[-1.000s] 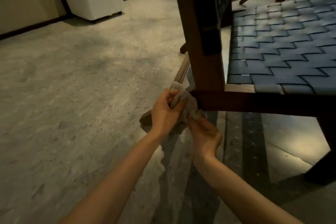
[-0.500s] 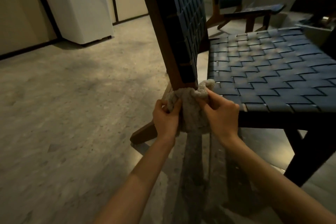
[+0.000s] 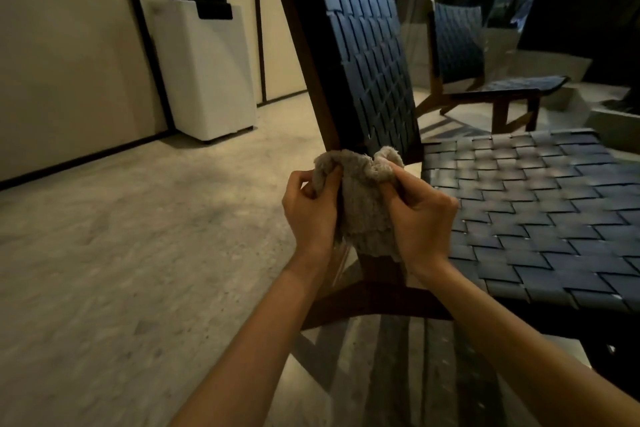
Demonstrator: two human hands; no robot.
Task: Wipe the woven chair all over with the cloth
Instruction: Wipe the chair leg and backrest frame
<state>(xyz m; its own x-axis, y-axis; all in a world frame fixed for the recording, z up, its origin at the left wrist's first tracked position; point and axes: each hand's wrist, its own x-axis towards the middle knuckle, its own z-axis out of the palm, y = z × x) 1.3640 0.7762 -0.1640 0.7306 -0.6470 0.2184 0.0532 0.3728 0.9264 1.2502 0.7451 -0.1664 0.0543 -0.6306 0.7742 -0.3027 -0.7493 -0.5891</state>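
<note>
The woven chair has a dark wooden frame and dark blue straps on its seat and backrest. A beige fluffy cloth is wrapped round the frame post where the backrest meets the seat. My left hand grips the cloth's left side. My right hand pinches its right side, beside the seat's near-left corner. The post under the cloth is hidden.
A second woven chair stands behind, at the upper right. A white boxy appliance stands against the beige wall at the left. Grey speckled floor spreads out to the left of the chair.
Both hands have slid the cloth upward along the frame, from the low corner joint to the base of the backrest. The view has risen, showing more of the backrest.
</note>
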